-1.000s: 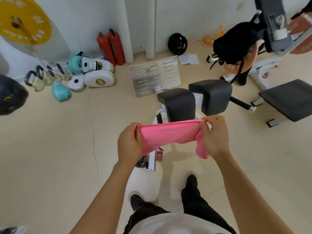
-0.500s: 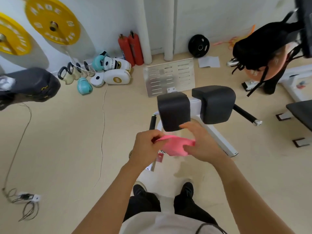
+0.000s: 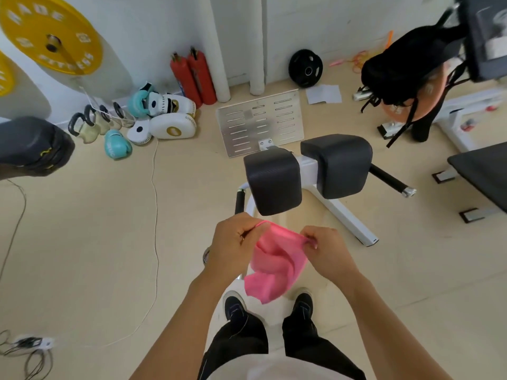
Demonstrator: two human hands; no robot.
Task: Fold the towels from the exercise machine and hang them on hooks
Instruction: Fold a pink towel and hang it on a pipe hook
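Note:
A pink towel (image 3: 274, 264) hangs in front of me, folded over and drooping toward my shoes. My left hand (image 3: 236, 245) pinches its upper left corner. My right hand (image 3: 326, 249) pinches its upper right corner. The two hands are close together, about a hand's width apart. Just beyond them stands the exercise machine (image 3: 307, 171) with two black pads on a white frame. No other towel and no hooks are in view.
A metal footplate (image 3: 260, 124) lies behind the machine. Boxing gloves (image 3: 118, 145), pads and kettlebells (image 3: 82, 126) sit by the left wall near red extinguishers (image 3: 193, 76). A cable (image 3: 155, 215) runs across the floor. A black bench (image 3: 482, 174) is at right.
The towel went from stretched wide between my hands to bunched, and now hangs folded from both hands. My view has swung slightly left and nearer the machine.

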